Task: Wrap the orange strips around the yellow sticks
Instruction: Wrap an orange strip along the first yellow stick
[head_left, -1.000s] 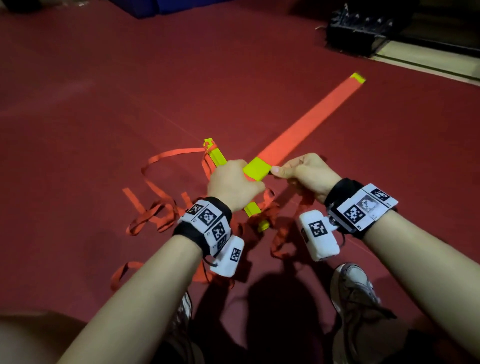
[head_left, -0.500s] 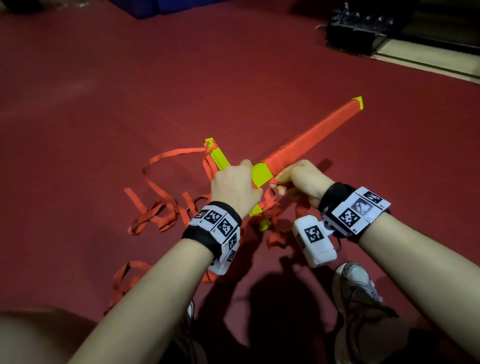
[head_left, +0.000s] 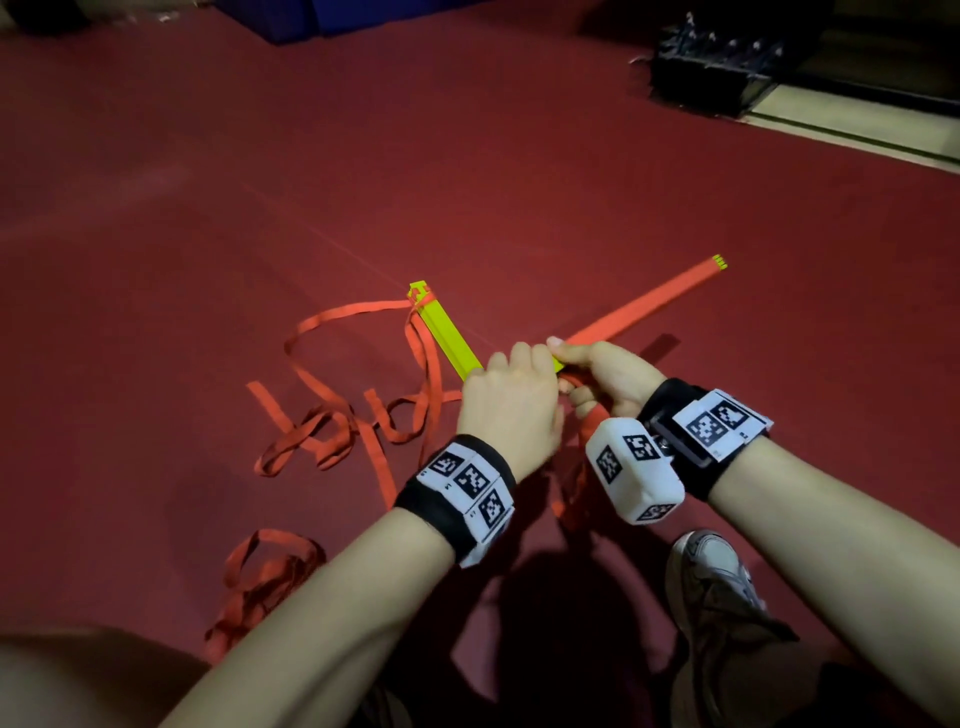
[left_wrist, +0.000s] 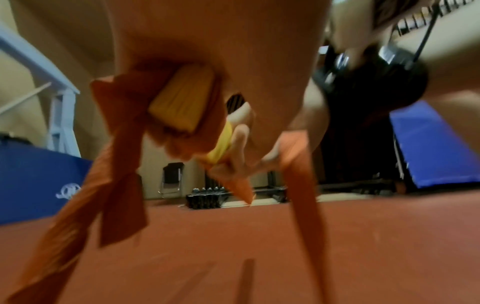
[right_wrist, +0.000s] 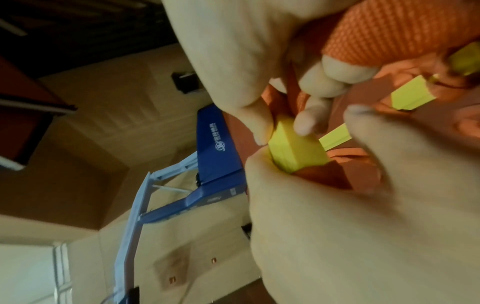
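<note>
Yellow sticks (head_left: 448, 338) sit at centre frame above a red floor (head_left: 208, 208), one largely wrapped in orange strip (head_left: 639, 306). Left hand (head_left: 511, 402) curls around the sticks' bare section. Right hand (head_left: 605, 376) pinches the strip against them. Loose orange strips (head_left: 332, 426) trail lower left.
</note>
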